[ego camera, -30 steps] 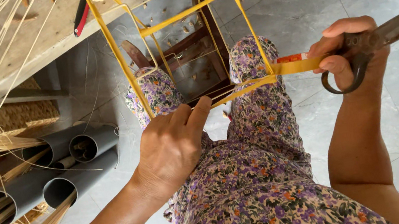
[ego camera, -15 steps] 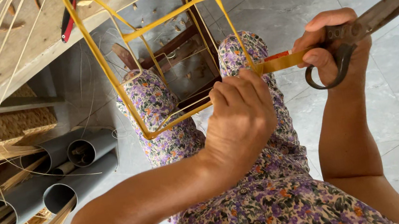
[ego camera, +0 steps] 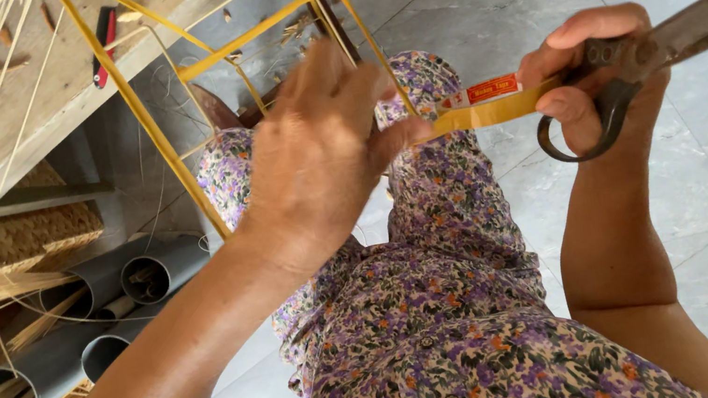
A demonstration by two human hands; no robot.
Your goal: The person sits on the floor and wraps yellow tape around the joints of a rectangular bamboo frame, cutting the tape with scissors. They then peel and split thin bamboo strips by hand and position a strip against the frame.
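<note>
Yellow tape strip (ego camera: 492, 111) runs taut between both hands, above the lap at centre. Left hand (ego camera: 319, 157) pinches its left end against the yellow frame (ego camera: 144, 128). Right hand (ego camera: 590, 76) grips the right end together with dark metal scissors (ego camera: 635, 60). Grey pipes (ego camera: 104, 295) lie left.

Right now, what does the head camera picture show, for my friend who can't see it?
A person's left hand presses a strip of yellow tape onto a yellow frame resting over their flowered lap, while the right hand holds the tape's other end along with big dark scissors. Grey pipes and straw lie on the left.
</note>
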